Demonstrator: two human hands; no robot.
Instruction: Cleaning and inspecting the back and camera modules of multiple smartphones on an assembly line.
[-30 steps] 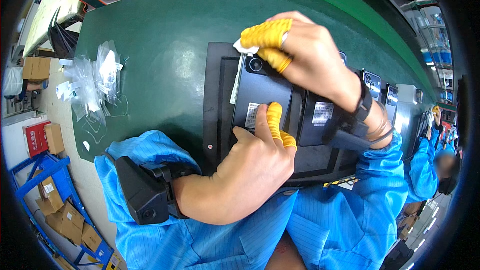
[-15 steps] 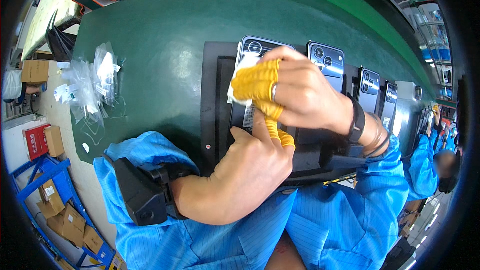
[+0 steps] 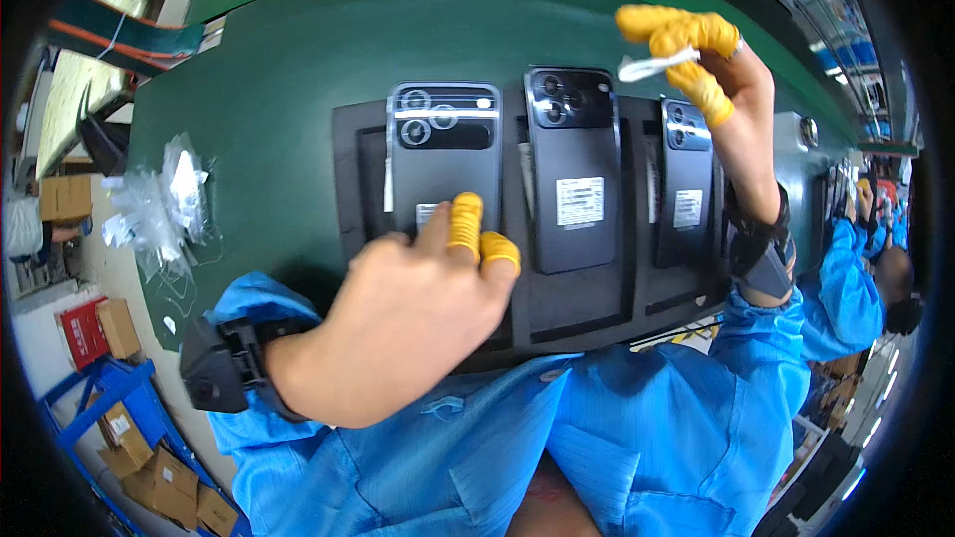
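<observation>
A dark phone lies back side up at the left of a black foam tray. My left hand rests over its lower end, fingers stretched onto it, some in yellow finger cots; the thumb is hidden. My right hand, also in yellow finger cots, is raised beyond the tray's right part. Pinched between its fingers is a folded white wiping cloth. A second phone with a white label lies in the middle, and a third phone to its right, below my right hand.
Crumpled clear plastic bags lie on the green table at the left. Left of the table stands a blue rack with cardboard boxes. At the far right a co-worker's blue sleeve shows.
My right hand has lifted the white cloth off the left phone and moved far right and away. My left hand stays at that phone's lower end. The view has shifted, uncovering the phones.
</observation>
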